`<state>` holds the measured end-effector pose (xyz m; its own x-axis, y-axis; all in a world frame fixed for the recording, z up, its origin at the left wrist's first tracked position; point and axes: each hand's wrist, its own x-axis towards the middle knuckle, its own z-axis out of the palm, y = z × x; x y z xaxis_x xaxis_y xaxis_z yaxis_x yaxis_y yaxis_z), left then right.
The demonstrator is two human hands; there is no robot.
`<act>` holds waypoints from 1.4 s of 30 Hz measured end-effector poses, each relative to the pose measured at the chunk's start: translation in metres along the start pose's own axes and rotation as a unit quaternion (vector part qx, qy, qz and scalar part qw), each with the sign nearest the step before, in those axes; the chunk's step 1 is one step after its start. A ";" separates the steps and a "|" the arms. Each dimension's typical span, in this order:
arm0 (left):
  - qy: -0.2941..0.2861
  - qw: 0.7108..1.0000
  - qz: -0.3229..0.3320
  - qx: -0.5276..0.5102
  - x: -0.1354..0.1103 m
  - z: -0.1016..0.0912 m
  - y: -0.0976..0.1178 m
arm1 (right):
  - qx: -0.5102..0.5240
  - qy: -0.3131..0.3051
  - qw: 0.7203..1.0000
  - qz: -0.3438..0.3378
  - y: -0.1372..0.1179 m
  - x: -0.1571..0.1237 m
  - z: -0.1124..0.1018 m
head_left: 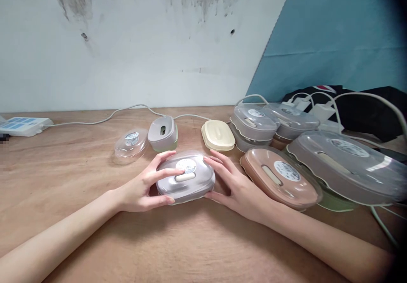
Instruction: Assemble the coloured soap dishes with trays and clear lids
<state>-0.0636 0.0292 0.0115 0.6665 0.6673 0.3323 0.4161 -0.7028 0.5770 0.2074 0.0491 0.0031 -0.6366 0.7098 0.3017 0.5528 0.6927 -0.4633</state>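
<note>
A grey oval lidded box (165,177) with a clear cover, a round sticker and a pale handle bar sits in front of me on the wooden table. My left hand (148,185) grips its left side, thumb at the near edge and a finger lying on the sticker. On the other side, my right hand (233,185) holds the right edge between thumb and fingers. Behind the box stand a small grey tub (163,134) with a slot in its top and a loose clear lid (131,144). A cream-coloured lid (218,133) lies behind my right hand.
At right are a pinkish-brown lidded box (286,179), a large clear-covered box (352,164) and two stacked grey boxes (254,121). A white cable (104,121) runs along the back from a power strip (25,126). Plugs (322,111) and dark fabric lie at back right.
</note>
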 end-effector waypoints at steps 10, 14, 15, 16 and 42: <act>-0.059 0.998 -0.039 -0.002 0.003 -0.009 0.005 | 0.016 0.009 1.000 -0.015 -0.001 0.002 -0.003; -0.037 0.999 -0.002 0.007 0.003 -0.006 -0.001 | 0.028 0.014 0.999 -0.023 -0.002 0.002 -0.003; -0.027 1.000 0.008 0.009 0.002 -0.005 -0.003 | 0.032 0.015 0.999 -0.026 -0.002 0.001 -0.003; -0.019 1.000 0.016 0.011 0.002 -0.004 -0.005 | 0.037 0.014 0.999 -0.029 -0.002 0.001 -0.003; -0.013 1.000 -0.008 -0.026 0.007 0.008 0.006 | -0.053 0.027 0.994 -0.087 -0.020 -0.003 -0.026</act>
<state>-0.0516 0.0274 0.0117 0.6753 0.6722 0.3036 0.3953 -0.6774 0.6204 0.2120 0.0365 0.0328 -0.6998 0.5814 0.4150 0.4918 0.8135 -0.3105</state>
